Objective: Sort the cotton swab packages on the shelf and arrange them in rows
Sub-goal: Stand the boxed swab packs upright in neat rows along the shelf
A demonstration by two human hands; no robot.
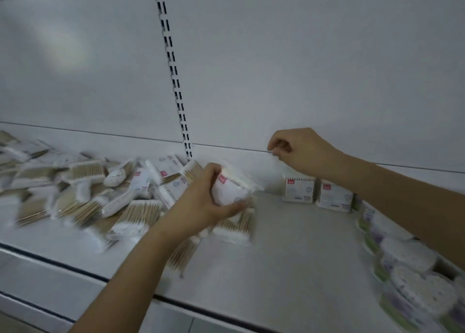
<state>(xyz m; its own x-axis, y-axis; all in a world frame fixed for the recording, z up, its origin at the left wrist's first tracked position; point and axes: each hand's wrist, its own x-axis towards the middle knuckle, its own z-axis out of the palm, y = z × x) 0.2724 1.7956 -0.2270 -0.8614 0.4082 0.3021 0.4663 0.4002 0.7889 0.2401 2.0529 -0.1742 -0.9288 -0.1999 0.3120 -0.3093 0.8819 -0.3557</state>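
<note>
My left hand [201, 201] grips a white plastic-wrapped pack of wooden cotton swabs [232, 189], lifted above the grey metal shelf [289, 244]. My right hand [299, 151] hangs curled above it, apparently holding nothing. I'd judge this barely begun: two upright white packs [315, 190] start a row at the back, while the loose jumbled heap of swab packs [88, 196] remains unsorted.

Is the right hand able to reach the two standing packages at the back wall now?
Probably yes: the right hand hovers just above the standing packages, holds nothing, and nothing lies between them.
</note>
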